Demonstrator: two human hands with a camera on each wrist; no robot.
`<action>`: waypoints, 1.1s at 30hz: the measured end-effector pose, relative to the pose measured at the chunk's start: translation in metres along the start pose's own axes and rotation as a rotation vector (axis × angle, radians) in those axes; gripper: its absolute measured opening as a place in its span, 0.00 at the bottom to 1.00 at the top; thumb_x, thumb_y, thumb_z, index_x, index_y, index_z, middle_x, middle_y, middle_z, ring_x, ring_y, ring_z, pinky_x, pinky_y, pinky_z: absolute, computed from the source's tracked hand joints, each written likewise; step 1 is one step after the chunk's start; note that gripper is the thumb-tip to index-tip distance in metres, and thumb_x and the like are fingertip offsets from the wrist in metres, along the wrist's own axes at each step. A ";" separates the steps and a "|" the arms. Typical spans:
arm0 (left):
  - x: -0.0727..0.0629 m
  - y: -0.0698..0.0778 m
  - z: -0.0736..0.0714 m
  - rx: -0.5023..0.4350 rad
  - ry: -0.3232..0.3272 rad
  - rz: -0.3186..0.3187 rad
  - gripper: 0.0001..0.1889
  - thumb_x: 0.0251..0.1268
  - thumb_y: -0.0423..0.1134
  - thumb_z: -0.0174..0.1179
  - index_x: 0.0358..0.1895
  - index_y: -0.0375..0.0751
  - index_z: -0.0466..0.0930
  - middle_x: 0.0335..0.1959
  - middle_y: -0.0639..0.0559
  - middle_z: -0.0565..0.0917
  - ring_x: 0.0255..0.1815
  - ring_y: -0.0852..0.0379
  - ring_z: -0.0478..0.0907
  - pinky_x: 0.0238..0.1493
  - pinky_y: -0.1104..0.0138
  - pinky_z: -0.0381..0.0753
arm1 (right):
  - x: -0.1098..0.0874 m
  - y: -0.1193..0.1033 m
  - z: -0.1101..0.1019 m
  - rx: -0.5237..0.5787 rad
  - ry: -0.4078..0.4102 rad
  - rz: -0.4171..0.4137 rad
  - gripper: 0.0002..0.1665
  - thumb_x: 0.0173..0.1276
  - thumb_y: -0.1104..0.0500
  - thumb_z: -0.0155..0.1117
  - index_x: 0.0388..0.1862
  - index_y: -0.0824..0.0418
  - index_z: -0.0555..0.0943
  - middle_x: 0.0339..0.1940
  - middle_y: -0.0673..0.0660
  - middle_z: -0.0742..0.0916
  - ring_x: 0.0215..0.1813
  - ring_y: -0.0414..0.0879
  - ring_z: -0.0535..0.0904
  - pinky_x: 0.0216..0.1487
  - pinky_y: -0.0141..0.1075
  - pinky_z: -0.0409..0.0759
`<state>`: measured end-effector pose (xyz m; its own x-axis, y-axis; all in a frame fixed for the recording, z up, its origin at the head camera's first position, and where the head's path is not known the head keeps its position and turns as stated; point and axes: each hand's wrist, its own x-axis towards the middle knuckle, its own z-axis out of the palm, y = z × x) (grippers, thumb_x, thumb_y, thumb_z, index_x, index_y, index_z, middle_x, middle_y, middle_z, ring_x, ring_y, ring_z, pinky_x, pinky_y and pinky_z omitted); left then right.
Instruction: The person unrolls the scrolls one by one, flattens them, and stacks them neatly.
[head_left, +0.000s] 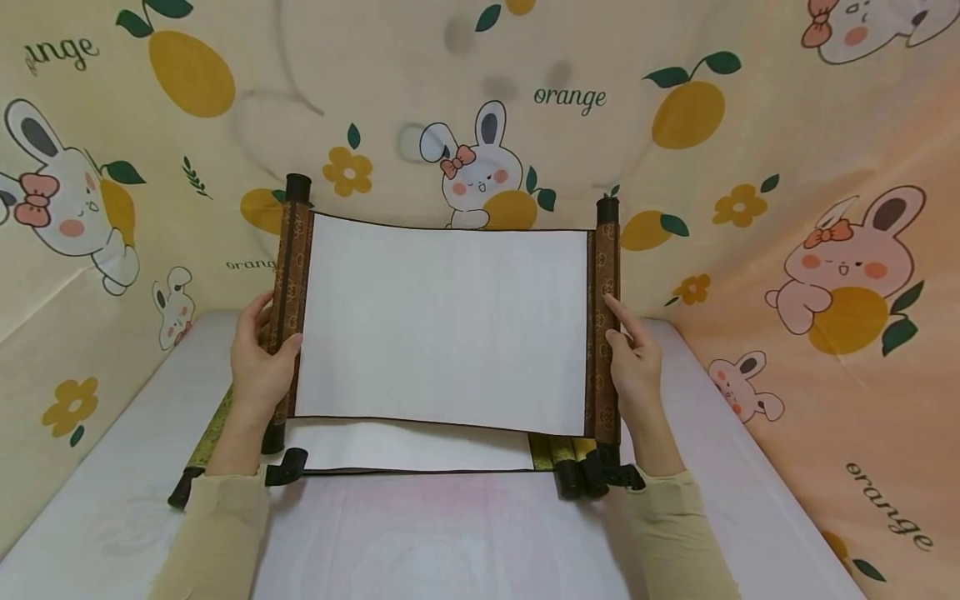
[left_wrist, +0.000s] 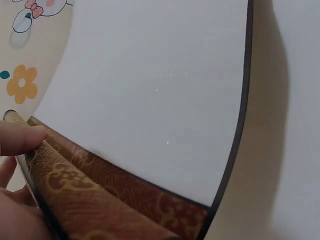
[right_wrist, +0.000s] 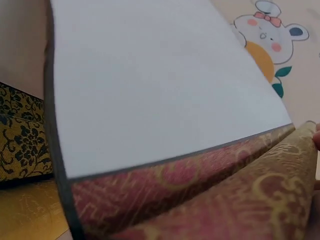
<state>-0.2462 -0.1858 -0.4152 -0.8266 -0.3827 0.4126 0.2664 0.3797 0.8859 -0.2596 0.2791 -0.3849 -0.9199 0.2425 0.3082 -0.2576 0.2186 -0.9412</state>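
Note:
A scroll with a blank white sheet (head_left: 446, 325) and red-brown brocade ends is held up, spread between both hands. My left hand (head_left: 258, 362) grips its left roller (head_left: 288, 308), the thumb lying on the brocade in the left wrist view. My right hand (head_left: 636, 358) holds the right roller (head_left: 606, 333) from its outer side; only bits of that hand's fingers show in the right wrist view. Beneath lies a second scroll with a white sheet (head_left: 412, 446) and yellow-green brocade (right_wrist: 25, 145), open on the table and mostly hidden by the raised one.
A white-covered table (head_left: 420, 542) extends under the scrolls. Behind and beside it hangs a cream cloth (head_left: 420, 50) printed with rabbits, oranges and flowers. Black roller knobs (head_left: 570, 481) of the lower scroll stick out towards the front.

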 end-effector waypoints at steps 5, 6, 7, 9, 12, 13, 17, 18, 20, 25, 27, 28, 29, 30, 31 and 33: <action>0.002 -0.004 0.000 -0.017 -0.012 0.035 0.34 0.72 0.24 0.58 0.79 0.48 0.65 0.75 0.43 0.70 0.72 0.45 0.67 0.60 0.61 0.69 | 0.000 0.005 0.001 0.012 -0.004 -0.020 0.35 0.73 0.67 0.65 0.75 0.42 0.77 0.77 0.47 0.73 0.47 0.42 0.71 0.31 0.28 0.70; 0.002 -0.004 0.000 -0.016 -0.016 0.039 0.33 0.73 0.25 0.57 0.79 0.48 0.66 0.75 0.43 0.69 0.74 0.45 0.65 0.64 0.60 0.68 | 0.000 0.007 0.001 0.013 -0.004 -0.033 0.38 0.70 0.68 0.69 0.75 0.42 0.77 0.76 0.48 0.73 0.45 0.44 0.72 0.31 0.27 0.73; 0.002 -0.005 0.000 -0.015 -0.019 0.041 0.32 0.73 0.25 0.56 0.78 0.47 0.68 0.75 0.43 0.69 0.74 0.45 0.65 0.64 0.58 0.68 | 0.000 0.008 0.001 0.013 -0.005 -0.045 0.40 0.67 0.69 0.72 0.74 0.42 0.77 0.75 0.49 0.73 0.47 0.46 0.74 0.31 0.28 0.76; 0.002 -0.006 0.000 -0.008 -0.020 0.043 0.29 0.74 0.25 0.54 0.76 0.46 0.71 0.74 0.43 0.70 0.73 0.46 0.66 0.64 0.56 0.69 | 0.001 0.010 0.001 0.013 -0.005 -0.074 0.43 0.64 0.70 0.74 0.74 0.42 0.77 0.73 0.52 0.74 0.52 0.48 0.76 0.33 0.29 0.79; 0.002 -0.006 0.000 0.010 -0.007 0.049 0.27 0.74 0.25 0.53 0.73 0.46 0.76 0.71 0.42 0.73 0.69 0.48 0.68 0.60 0.60 0.68 | 0.000 0.010 0.001 -0.003 0.011 -0.087 0.41 0.66 0.70 0.72 0.74 0.42 0.77 0.70 0.53 0.74 0.55 0.48 0.75 0.36 0.30 0.79; 0.002 -0.006 0.000 0.014 -0.002 0.051 0.26 0.73 0.25 0.52 0.72 0.46 0.77 0.70 0.42 0.74 0.66 0.49 0.70 0.56 0.62 0.68 | 0.000 0.010 0.000 -0.001 0.015 -0.086 0.40 0.67 0.70 0.71 0.74 0.42 0.77 0.69 0.53 0.74 0.54 0.48 0.75 0.37 0.30 0.79; 0.002 -0.007 0.000 0.023 0.011 0.026 0.26 0.72 0.26 0.56 0.72 0.46 0.78 0.71 0.43 0.73 0.67 0.49 0.69 0.52 0.64 0.67 | 0.000 0.008 0.000 0.005 0.025 -0.093 0.38 0.70 0.69 0.68 0.75 0.42 0.76 0.69 0.55 0.74 0.55 0.45 0.75 0.39 0.29 0.76; 0.001 -0.007 -0.001 0.021 0.010 0.020 0.26 0.72 0.27 0.58 0.72 0.46 0.77 0.72 0.43 0.72 0.68 0.49 0.68 0.53 0.62 0.68 | 0.000 0.008 -0.001 0.005 0.024 -0.097 0.38 0.71 0.69 0.67 0.75 0.42 0.76 0.69 0.56 0.75 0.54 0.45 0.75 0.39 0.29 0.76; 0.001 -0.007 -0.001 0.027 0.008 0.013 0.27 0.70 0.27 0.61 0.72 0.45 0.77 0.73 0.43 0.71 0.71 0.47 0.66 0.56 0.58 0.69 | 0.001 0.007 -0.002 0.000 0.025 -0.096 0.37 0.72 0.68 0.67 0.76 0.42 0.75 0.70 0.56 0.75 0.57 0.44 0.73 0.41 0.28 0.75; 0.001 -0.009 -0.003 0.028 0.007 0.039 0.28 0.68 0.26 0.63 0.71 0.43 0.77 0.72 0.42 0.71 0.73 0.45 0.66 0.59 0.57 0.71 | 0.002 0.006 -0.004 -0.006 0.008 -0.063 0.35 0.76 0.66 0.63 0.77 0.42 0.74 0.77 0.52 0.74 0.69 0.45 0.69 0.48 0.30 0.73; 0.001 -0.009 -0.003 0.018 0.013 0.048 0.27 0.69 0.26 0.63 0.71 0.43 0.77 0.72 0.43 0.73 0.72 0.46 0.68 0.55 0.66 0.73 | 0.003 0.005 -0.006 -0.011 -0.005 -0.051 0.34 0.78 0.65 0.61 0.78 0.42 0.73 0.79 0.48 0.72 0.75 0.45 0.66 0.57 0.33 0.73; 0.001 -0.008 -0.004 0.015 0.016 0.049 0.27 0.69 0.26 0.63 0.71 0.44 0.77 0.72 0.44 0.74 0.71 0.47 0.70 0.54 0.69 0.74 | 0.003 0.004 -0.006 -0.014 -0.011 -0.045 0.33 0.79 0.63 0.60 0.78 0.41 0.73 0.80 0.46 0.71 0.77 0.44 0.64 0.61 0.36 0.71; 0.002 -0.008 -0.004 0.015 0.022 0.050 0.27 0.70 0.27 0.63 0.71 0.44 0.78 0.71 0.45 0.74 0.69 0.48 0.72 0.50 0.73 0.75 | 0.003 0.004 -0.007 -0.019 -0.014 -0.040 0.32 0.80 0.62 0.59 0.78 0.41 0.73 0.80 0.45 0.71 0.78 0.43 0.62 0.66 0.38 0.69; 0.002 -0.008 -0.004 0.023 0.029 0.045 0.27 0.70 0.27 0.63 0.71 0.45 0.78 0.71 0.46 0.75 0.65 0.49 0.75 0.44 0.77 0.73 | 0.003 0.004 -0.008 -0.021 -0.017 -0.036 0.31 0.81 0.61 0.57 0.78 0.41 0.73 0.80 0.44 0.70 0.79 0.42 0.61 0.68 0.40 0.67; 0.002 -0.007 -0.004 0.027 0.034 0.041 0.26 0.70 0.28 0.63 0.71 0.45 0.78 0.70 0.47 0.76 0.62 0.51 0.76 0.43 0.77 0.73 | 0.003 0.004 -0.008 -0.023 -0.020 -0.028 0.30 0.82 0.60 0.56 0.78 0.40 0.73 0.81 0.44 0.70 0.80 0.42 0.60 0.69 0.42 0.65; 0.002 -0.008 -0.004 0.041 0.040 0.028 0.26 0.71 0.29 0.62 0.71 0.47 0.77 0.69 0.47 0.77 0.56 0.54 0.78 0.41 0.77 0.74 | 0.004 0.005 -0.009 -0.036 -0.023 -0.017 0.29 0.83 0.59 0.54 0.78 0.40 0.72 0.81 0.44 0.69 0.80 0.41 0.58 0.69 0.44 0.63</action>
<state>-0.2476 -0.1931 -0.4202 -0.7984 -0.4046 0.4459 0.2681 0.4243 0.8649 -0.2615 0.2892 -0.3869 -0.9220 0.2167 0.3207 -0.2631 0.2568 -0.9300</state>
